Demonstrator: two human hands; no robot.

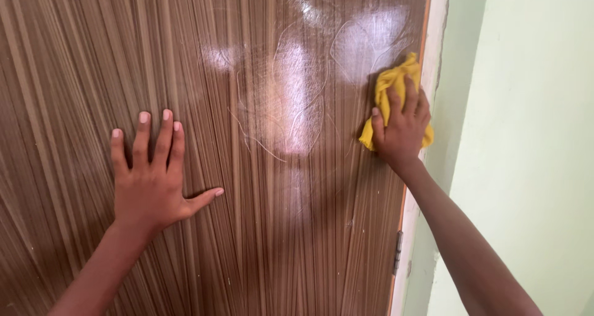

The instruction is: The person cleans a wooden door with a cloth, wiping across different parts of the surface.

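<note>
A brown door (pixel 260 229) with fine vertical streaks fills most of the head view. My left hand (pixel 151 183) lies flat on it, fingers spread, holding nothing. My right hand (pixel 403 127) presses a yellow cloth (pixel 390 84) against the door near its right edge. Wet, shiny wipe marks (pixel 297 99) spread across the door left of the cloth.
The door's right edge meets a white frame (pixel 433 50) with a metal hinge (pixel 398 251) low down. A pale green wall (pixel 532 136) stands to the right.
</note>
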